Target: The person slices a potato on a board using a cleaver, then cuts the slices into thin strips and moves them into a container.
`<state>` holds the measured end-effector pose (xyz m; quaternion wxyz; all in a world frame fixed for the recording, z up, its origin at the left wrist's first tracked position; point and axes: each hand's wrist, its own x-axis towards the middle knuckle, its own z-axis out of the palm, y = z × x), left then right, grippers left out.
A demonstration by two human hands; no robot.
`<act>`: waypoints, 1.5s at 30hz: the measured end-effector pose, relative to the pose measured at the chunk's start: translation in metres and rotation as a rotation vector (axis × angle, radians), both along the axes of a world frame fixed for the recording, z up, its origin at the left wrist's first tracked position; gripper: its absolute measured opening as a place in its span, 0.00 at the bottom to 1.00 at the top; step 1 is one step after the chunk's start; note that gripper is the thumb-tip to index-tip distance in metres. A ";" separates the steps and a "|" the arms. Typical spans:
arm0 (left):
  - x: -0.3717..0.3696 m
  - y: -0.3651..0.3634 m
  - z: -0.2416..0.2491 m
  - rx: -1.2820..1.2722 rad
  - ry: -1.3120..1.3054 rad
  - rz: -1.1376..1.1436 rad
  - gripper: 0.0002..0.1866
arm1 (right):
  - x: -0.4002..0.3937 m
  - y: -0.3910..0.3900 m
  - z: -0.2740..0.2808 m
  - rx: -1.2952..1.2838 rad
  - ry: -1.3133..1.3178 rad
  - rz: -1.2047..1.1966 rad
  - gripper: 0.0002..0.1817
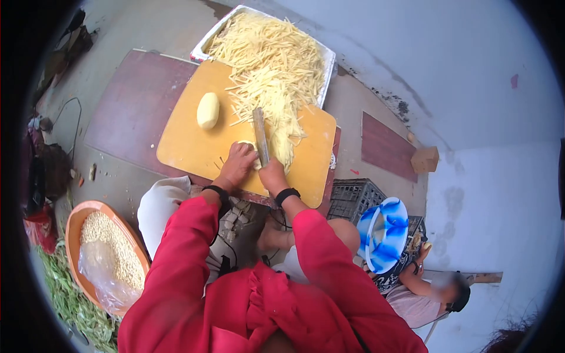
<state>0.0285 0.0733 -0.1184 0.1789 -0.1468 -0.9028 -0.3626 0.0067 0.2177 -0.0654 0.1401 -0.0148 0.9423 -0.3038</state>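
Note:
My right hand is wrapped round the handle of a knife, whose broad blade points away from me over the orange cutting board. Just left of the blade, my left hand presses on a pale yellow piece of potato, mostly hidden under the fingers. A whole peeled potato lies further left on the board. Thin yellow strips cover the board right of and beyond the knife, running into a heaped white box.
An orange basin of pale kernels stands at lower left, with green leaves beside it. Dark crates and a blue-white basin are at right. Another person sits at lower right. A cardboard box stands by the wall.

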 end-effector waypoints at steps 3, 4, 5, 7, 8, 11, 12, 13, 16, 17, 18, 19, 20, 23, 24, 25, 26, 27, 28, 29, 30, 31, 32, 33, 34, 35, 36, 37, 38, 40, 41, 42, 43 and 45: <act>0.002 0.001 0.004 0.021 -0.014 0.006 0.16 | 0.003 -0.002 -0.003 0.017 0.024 -0.018 0.16; 0.003 0.002 0.004 0.013 0.003 0.017 0.15 | 0.004 -0.004 -0.003 0.022 0.034 -0.034 0.15; 0.003 0.001 0.005 0.004 0.023 0.020 0.15 | 0.005 -0.005 -0.003 -0.015 -0.006 -0.038 0.15; 0.003 0.003 0.009 0.016 0.022 0.023 0.15 | 0.004 -0.009 0.003 0.026 -0.078 -0.020 0.18; 0.005 0.005 0.008 0.011 0.006 0.032 0.15 | 0.005 -0.010 0.006 0.045 -0.118 -0.025 0.20; -0.001 0.008 0.003 0.003 0.003 0.038 0.15 | 0.006 -0.009 0.009 0.019 -0.125 -0.018 0.18; -0.001 0.009 0.002 0.006 0.029 0.040 0.14 | 0.008 -0.009 0.011 0.004 -0.075 -0.040 0.18; -0.001 0.010 0.001 0.007 0.054 0.050 0.14 | 0.007 -0.006 0.005 -0.006 -0.061 -0.027 0.18; -0.003 0.009 -0.003 -0.009 0.042 0.039 0.14 | 0.009 -0.006 0.001 -0.016 -0.048 -0.029 0.18; -0.003 0.009 -0.004 -0.005 0.043 0.039 0.14 | 0.008 -0.007 0.003 -0.014 -0.049 -0.026 0.18; -0.003 0.008 -0.004 -0.008 0.046 0.039 0.14 | 0.008 -0.008 0.006 -0.013 -0.075 -0.030 0.17; -0.003 0.008 -0.004 -0.011 0.051 0.041 0.14 | 0.008 -0.008 0.010 -0.010 -0.099 -0.034 0.17; -0.003 0.008 -0.003 -0.014 0.057 0.041 0.14 | 0.008 -0.009 0.013 -0.007 -0.121 -0.038 0.16; -0.001 0.010 0.001 0.002 0.011 0.027 0.14 | 0.007 -0.006 0.006 -0.034 -0.101 -0.033 0.19; -0.001 0.009 0.002 0.001 0.020 0.031 0.14 | 0.006 -0.006 0.007 -0.049 -0.099 -0.021 0.20; -0.003 0.008 -0.003 -0.020 0.062 0.043 0.16 | 0.005 -0.006 0.011 -0.059 -0.112 -0.017 0.21; -0.003 0.007 -0.007 -0.025 0.065 0.044 0.16 | 0.005 -0.007 0.014 -0.028 -0.141 -0.057 0.20; -0.002 0.006 -0.004 -0.012 0.043 0.031 0.16 | 0.004 -0.007 0.012 -0.022 -0.112 -0.046 0.19; -0.001 0.006 -0.002 0.005 0.017 0.016 0.15 | 0.004 -0.006 0.009 -0.013 -0.088 -0.037 0.17; -0.002 0.006 0.000 -0.009 0.028 0.016 0.15 | 0.001 -0.004 0.005 0.001 -0.083 -0.020 0.16; -0.002 0.005 -0.002 -0.022 0.026 0.015 0.15 | 0.001 -0.003 0.003 0.016 -0.091 -0.003 0.16; 0.001 0.003 -0.006 -0.036 0.022 0.009 0.15 | 0.002 -0.002 0.007 0.008 -0.073 0.028 0.14; 0.001 0.002 -0.008 -0.042 0.001 -0.002 0.14 | 0.001 -0.002 0.008 -0.004 -0.072 0.014 0.14; 0.001 0.003 -0.005 -0.043 0.021 0.004 0.14 | 0.000 -0.001 0.009 -0.023 -0.065 -0.009 0.15; 0.001 0.004 -0.002 -0.046 0.047 0.010 0.15 | 0.002 0.000 0.013 -0.044 -0.053 -0.031 0.16; 0.002 0.003 -0.001 -0.037 0.035 0.004 0.14 | 0.008 0.002 0.019 -0.055 -0.054 -0.046 0.15; 0.000 0.002 -0.001 -0.027 0.028 0.005 0.14 | 0.012 0.003 0.030 -0.066 -0.048 -0.053 0.15; 0.000 0.003 -0.001 -0.014 0.020 0.003 0.13 | 0.017 0.007 0.040 -0.073 -0.045 -0.064 0.14; -0.001 0.004 -0.001 -0.024 0.028 0.015 0.13 | 0.020 0.009 0.049 -0.053 -0.053 -0.041 0.14; 0.001 0.004 -0.001 -0.050 0.037 0.021 0.12 | 0.030 0.015 0.059 -0.019 -0.073 -0.013 0.14; 0.000 0.003 0.000 -0.039 0.037 0.014 0.14 | 0.032 0.017 0.056 0.014 -0.072 0.027 0.12; 0.000 0.003 -0.001 -0.027 0.034 0.008 0.15 | 0.036 0.018 0.056 0.013 -0.080 0.027 0.12; 0.000 0.003 -0.002 -0.014 0.031 0.005 0.16 | 0.038 0.019 0.057 0.014 -0.086 0.029 0.12; 0.000 0.003 -0.002 -0.020 0.024 0.004 0.16 | 0.040 0.022 0.056 0.020 -0.114 0.028 0.13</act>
